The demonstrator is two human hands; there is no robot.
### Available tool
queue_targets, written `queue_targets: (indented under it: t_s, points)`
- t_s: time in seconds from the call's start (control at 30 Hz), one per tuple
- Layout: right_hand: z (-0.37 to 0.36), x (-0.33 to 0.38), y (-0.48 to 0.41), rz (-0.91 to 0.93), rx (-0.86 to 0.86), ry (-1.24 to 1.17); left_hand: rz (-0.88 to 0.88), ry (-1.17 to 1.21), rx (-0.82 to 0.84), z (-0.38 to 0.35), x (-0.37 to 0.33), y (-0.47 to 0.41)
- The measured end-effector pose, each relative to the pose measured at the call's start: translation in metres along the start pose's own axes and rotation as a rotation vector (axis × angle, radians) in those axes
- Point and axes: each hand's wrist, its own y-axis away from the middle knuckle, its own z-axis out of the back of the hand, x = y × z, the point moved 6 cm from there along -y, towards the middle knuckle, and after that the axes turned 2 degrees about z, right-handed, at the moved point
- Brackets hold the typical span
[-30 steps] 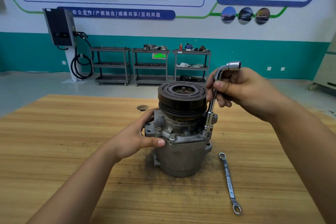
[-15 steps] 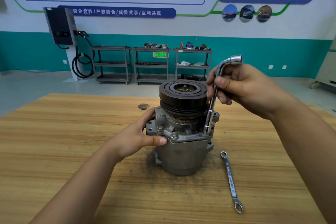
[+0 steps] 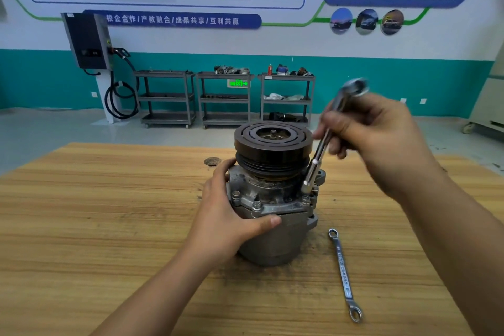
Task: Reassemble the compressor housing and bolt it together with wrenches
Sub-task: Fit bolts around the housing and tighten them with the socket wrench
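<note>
Compressor housing (image 3: 272, 229) upright | left hand (image 3: 229, 215) clasps it | right hand (image 3: 373, 133) grips socket wrench (image 3: 321, 144)

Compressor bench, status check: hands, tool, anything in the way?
Left hand steadying compressor housing. Right hand gripping L-socket wrench, tip at right-side flange bolt. Ring spanner idle on table, clear of work.

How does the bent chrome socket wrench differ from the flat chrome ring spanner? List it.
The bent chrome socket wrench is gripped in the right hand; the flat chrome ring spanner lies untouched on the wooden table. The socket wrench stands steeply tilted, blurred, its tip at a flange bolt; the spanner lies flat and sharp. Both are shiny metal.
</note>
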Motion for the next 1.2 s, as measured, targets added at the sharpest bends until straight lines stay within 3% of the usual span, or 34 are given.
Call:
queue_targets:
  t_s: [0.07, 0.23, 0.6, 0.8, 1.03, 1.1, 1.2]
  points:
    - [0.016, 0.001, -0.007, -0.006, -0.042, -0.055, -0.005, 0.003, 0.017, 0.002, 0.001, -0.004]
    - [0.020, -0.014, -0.016, -0.074, 0.106, 0.116, -0.040, 0.011, 0.073, 0.006, -0.002, -0.007]
    - [0.009, -0.023, -0.020, -0.131, 0.228, 0.113, -0.068, 0.039, 0.108, 0.008, 0.001, -0.011]
    - [-0.002, -0.015, -0.014, -0.080, 0.109, 0.146, -0.049, 0.058, 0.145, 0.010, 0.009, -0.015]
    - [-0.029, 0.002, 0.000, -0.056, 0.101, 0.088, 0.007, -0.016, 0.389, 0.020, 0.022, -0.038]
    - [-0.039, 0.004, 0.002, -0.044, 0.110, 0.090, 0.018, -0.059, 0.326, 0.026, 0.026, -0.042]
    - [-0.052, 0.003, 0.000, -0.037, 0.118, 0.064, 0.022, -0.017, 0.086, 0.033, 0.032, -0.034]
